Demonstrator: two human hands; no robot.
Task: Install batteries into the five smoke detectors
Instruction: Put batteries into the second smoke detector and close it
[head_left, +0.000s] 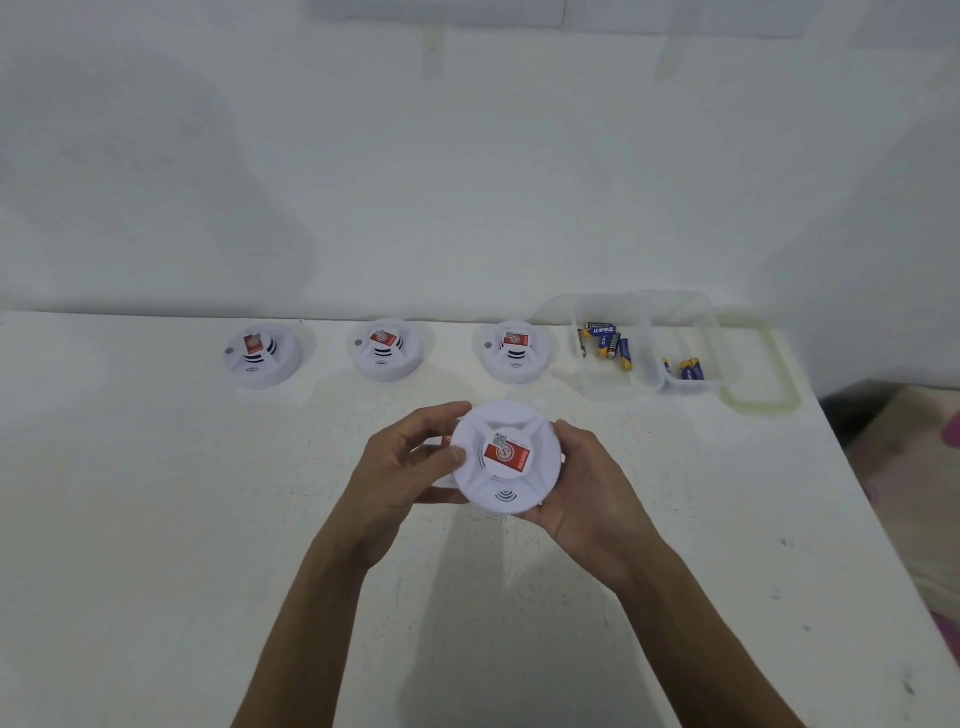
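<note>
I hold a white round smoke detector (506, 460) with a red label above the table's middle. My left hand (402, 467) grips its left rim, thumb on the face. My right hand (587, 480) cups its right and lower edge. Behind the left fingers a second detector (441, 441) peeks out, mostly hidden. Three more detectors stand in a row at the back: left detector (260, 353), middle detector (387, 349), right detector (514, 351). Blue and yellow batteries (608, 343) lie in a clear container (634, 387).
A second clear box compartment holds a few more batteries (688, 369). A clear lid with a greenish rim (763, 405) lies behind the boxes. The white table (156, 519) ends at its right edge (872, 509), past which the floor shows. A white wall stands behind.
</note>
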